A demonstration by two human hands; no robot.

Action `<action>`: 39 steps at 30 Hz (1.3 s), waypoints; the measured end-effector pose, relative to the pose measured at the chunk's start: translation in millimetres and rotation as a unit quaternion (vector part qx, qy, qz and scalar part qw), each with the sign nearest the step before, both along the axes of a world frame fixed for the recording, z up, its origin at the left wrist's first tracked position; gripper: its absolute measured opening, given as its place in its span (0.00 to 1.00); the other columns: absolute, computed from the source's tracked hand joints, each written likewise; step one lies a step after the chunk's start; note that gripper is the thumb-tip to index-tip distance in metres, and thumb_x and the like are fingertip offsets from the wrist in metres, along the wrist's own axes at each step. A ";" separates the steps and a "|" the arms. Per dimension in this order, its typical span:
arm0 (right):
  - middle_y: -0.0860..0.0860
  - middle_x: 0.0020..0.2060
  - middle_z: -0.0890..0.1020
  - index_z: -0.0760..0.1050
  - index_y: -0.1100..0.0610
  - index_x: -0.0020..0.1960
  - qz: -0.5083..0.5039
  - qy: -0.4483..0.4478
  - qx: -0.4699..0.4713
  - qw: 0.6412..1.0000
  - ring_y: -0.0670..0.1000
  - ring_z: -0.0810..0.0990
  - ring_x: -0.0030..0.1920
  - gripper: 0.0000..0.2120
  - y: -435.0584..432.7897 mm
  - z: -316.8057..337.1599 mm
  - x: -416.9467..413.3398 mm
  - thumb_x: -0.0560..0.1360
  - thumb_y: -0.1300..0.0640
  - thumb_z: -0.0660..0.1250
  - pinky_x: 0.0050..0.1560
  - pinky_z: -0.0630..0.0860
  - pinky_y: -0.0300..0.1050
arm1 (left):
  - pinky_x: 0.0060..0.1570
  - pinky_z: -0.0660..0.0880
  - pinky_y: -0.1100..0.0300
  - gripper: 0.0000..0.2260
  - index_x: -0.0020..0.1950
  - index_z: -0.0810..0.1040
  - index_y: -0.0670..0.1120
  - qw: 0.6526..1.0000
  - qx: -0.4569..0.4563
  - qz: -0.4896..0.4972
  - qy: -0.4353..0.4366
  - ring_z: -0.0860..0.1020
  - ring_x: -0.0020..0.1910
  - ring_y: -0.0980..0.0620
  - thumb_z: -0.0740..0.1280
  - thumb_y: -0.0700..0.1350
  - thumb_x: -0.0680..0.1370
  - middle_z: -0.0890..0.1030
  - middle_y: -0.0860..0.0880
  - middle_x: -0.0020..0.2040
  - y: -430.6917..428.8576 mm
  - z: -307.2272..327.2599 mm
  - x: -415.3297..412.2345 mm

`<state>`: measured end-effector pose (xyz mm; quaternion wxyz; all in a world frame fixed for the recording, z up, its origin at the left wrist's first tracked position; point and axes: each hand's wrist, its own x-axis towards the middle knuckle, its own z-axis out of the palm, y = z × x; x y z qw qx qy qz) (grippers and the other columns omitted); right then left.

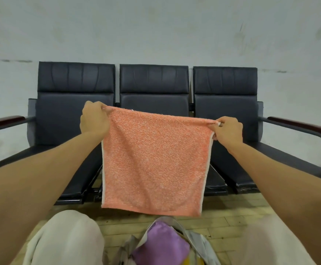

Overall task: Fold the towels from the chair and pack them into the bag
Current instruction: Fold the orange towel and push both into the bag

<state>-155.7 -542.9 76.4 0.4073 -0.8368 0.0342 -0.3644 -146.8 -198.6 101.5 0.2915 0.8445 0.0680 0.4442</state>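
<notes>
Hands, left [94, 119] and right [227, 131], hold orange towel [154, 159] stretched between them.

the light is soft, even and fairly dim, with a cool grey cast on the wall [156, 31] and only faint, diffuse shadows under the chairs [154, 81]. the wide lens bows lines toward the edges, and the trousers [66, 238] at the bottom look soft and blurred.

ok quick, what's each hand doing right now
Left hand: closed, pinching the top left corner of the orange towel.
Right hand: closed, pinching the towel's top right corner.
</notes>
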 end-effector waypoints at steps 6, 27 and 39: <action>0.53 0.33 0.82 0.78 0.56 0.36 0.008 0.176 -0.141 0.974 0.49 0.81 0.30 0.11 -7.9 1.0 -10.2 0.75 0.52 0.71 0.33 0.80 0.43 | 0.42 0.69 0.53 0.10 0.53 0.81 0.41 0.999 -0.022 -0.004 0.044 0.71 0.43 0.45 0.61 0.42 0.81 0.71 0.41 0.59 0.1 6.8 -16.7; 0.59 0.32 0.79 0.79 0.67 0.49 0.021 0.113 0.024 0.993 0.52 0.73 0.23 0.11 14.6 12.4 -28.6 0.76 0.62 0.60 0.18 0.67 0.37 | 0.45 0.79 0.48 0.10 0.55 0.82 0.48 0.992 -0.113 -0.040 0.041 0.80 0.47 0.42 0.63 0.43 0.78 0.82 0.44 0.51 12.3 -11.1 -40.3; 0.58 0.34 0.81 0.76 0.62 0.51 0.009 0.076 0.092 0.993 0.54 0.81 0.29 0.13 25.2 -0.1 -8.3 0.79 0.63 0.53 0.37 0.81 0.45 | 0.24 0.71 0.73 0.10 0.47 0.77 0.44 0.968 -0.239 -0.076 -0.012 0.78 0.25 0.62 0.57 0.35 0.81 0.78 0.48 0.40 -2.2 -15.8 -21.3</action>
